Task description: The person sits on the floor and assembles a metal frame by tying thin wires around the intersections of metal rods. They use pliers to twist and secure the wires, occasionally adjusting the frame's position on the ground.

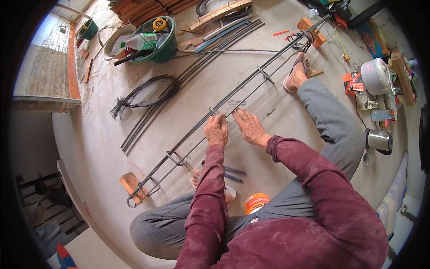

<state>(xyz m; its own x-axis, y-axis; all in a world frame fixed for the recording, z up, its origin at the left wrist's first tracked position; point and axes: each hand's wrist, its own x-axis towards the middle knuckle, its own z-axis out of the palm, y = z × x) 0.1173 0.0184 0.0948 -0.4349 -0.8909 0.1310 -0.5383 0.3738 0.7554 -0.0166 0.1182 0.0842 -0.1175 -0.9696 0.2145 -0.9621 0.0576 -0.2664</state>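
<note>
A long cage of steel reinforcing bars (pixel 251 80) lies diagonally across the concrete floor, propped on a brick (pixel 131 184) at the near end and another brick (pixel 310 29) at the far end. My left hand (pixel 216 130) grips a stirrup loop (pixel 213 111) on the bars with curled fingers. My right hand (pixel 249 127) rests beside it, fingers spread on thin tie wire (pixel 236 104) at the same spot. Blue-handled pliers (pixel 233 174) lie on the floor under my left forearm.
A green bucket (pixel 162 41) holds a bottle and a tape measure at the back. Coiled black wire (pixel 150 89) and spare bars (pixel 192 71) lie left. An orange tub (pixel 256 202) sits by my lap. Kettle (pixel 375 75), steel mug (pixel 379 140) and clutter at right.
</note>
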